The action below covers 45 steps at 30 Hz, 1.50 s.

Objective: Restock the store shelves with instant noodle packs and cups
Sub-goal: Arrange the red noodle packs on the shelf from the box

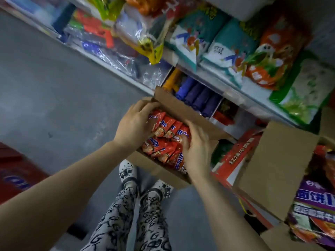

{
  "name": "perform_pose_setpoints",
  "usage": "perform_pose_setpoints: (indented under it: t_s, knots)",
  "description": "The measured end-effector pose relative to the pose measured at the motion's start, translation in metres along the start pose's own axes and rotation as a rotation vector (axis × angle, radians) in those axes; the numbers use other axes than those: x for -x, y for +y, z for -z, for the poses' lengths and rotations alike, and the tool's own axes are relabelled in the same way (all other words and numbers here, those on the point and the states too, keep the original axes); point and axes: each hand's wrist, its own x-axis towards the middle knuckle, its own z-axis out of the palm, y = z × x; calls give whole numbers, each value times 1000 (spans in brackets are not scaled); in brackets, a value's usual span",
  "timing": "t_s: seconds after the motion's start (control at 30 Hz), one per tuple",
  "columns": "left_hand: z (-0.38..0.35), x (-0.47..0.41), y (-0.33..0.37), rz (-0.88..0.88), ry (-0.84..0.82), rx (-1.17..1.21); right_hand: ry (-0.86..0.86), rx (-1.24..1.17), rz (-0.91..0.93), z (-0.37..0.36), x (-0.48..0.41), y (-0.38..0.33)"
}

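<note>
On floor [45,87], just before store shelf [217,77]: open cardboard box [181,109], flaps raised, far flap leaning against the shelf front. Contents: red-orange instant noodle packs [163,145], stood on edge in two close rows, filling the box up to its rim.

Left grip [135,124]: at left end of the far row, fingers curled over the tops of the end packs beside the box corner, palm against the row.

Right grip [197,147]: at right end of the rows, fingers laid across the pack tops. Blurred; cannot tell whether closed round the packs or only pressing on them.

To the right, touching the box: red printed carton [239,156], tilted. Beyond it: second cardboard box [275,169], flap raised, holding purple noodle multipacks [315,200].

Lower shelf compartment behind the open box: purple rolls [199,98] side by side, orange item at their left.

Shelf level above: teal-and-white bags [192,37], orange bag [277,51], green bag [308,87], lying overlapped.
</note>
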Motion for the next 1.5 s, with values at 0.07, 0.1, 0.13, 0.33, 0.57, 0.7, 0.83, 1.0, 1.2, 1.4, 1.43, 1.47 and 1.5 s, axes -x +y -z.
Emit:
perform_pose_setpoints:
  t_s: [0.07,0.1,0.13,0.33,0.57,0.7,0.83,1.0,1.2,1.4,1.43,1.47,1.5]
  knots:
    - [-26,6,-24,32,-22,19,-48,1,-30,-34,5,21]
    - [-39,8,-35,45,-36,22,-65,3,-46,-50,7,30]
    - [-53,11,-48,56,-53,15,-81,7,-62,-66,8,39]
    - [-129,28,-110,120,-183,25,-201,59,-149,-155,7,82]
    - [-199,42,-161,156,-314,36,-352,172,-217,-233,-8,122]
    - [-240,45,-188,207,-382,45,-437,219,-258,-281,-16,144]
    - [-275,44,-211,235,-426,65,-471,265,-253,-321,-24,164]
    - [-307,41,-233,289,-460,82,-519,384,-246,-361,-34,180]
    - [-331,43,-259,360,-520,88,-599,569,-294,-395,-45,183]
    - [-336,51,-273,408,-565,57,-625,539,-499,-419,-54,180]
    - [-335,51,-273,410,-564,58,-620,486,-547,-421,-56,180]
    - [-335,50,-273,414,-560,63,-623,426,-604,-421,-59,178]
    - [-334,49,-272,419,-556,69,-635,355,-667,-418,-63,176]
